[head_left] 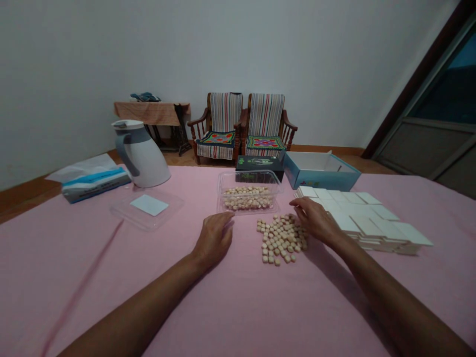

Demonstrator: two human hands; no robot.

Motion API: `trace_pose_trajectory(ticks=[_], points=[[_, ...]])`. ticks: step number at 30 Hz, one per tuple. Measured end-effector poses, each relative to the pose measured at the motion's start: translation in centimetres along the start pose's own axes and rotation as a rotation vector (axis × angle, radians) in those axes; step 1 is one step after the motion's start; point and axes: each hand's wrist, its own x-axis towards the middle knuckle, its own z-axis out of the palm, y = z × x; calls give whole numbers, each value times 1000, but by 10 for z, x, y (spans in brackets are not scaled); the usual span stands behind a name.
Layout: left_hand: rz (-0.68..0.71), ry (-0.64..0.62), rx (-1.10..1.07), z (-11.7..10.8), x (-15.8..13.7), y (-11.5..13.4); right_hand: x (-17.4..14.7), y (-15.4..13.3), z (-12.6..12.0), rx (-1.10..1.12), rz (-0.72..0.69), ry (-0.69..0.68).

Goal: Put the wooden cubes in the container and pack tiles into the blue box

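- We are holding the left hand (214, 239) at the pink cloth (238, 307), just in front of the clear container (247, 211); its fingers are curving loosely, released, with nothing visible in them.
- We are holding the right hand (314, 218) over the right edge of the loose cubes (275, 242), beside the stacked tiles (372, 213); its fingers are standing parted, gripping nothing visible.
- The loose cubes are lying between both hands; more cubes (247, 198) are sitting inside the container.
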Motion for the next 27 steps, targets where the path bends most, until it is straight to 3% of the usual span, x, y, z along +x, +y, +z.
trace_pose_trajectory(ticks=[2,6,10,13,17,27], points=[[55,-61,-26,-2,1,16,-5,2,9,54,-18,37],[167,-325,-86,2,7,51,-20,4,32,70,-104,14],[105,-471,-102,20,19,68,-29,6,46,125,-113,26],[81,-468,-134,34,29,72,-30,4,53,171,-147,52],[170,-372,-246,44,34,75,-27,-6,56,227,-188,70],[143,-304,-335,40,28,57,-20,-55,51,308,-207,-4]])
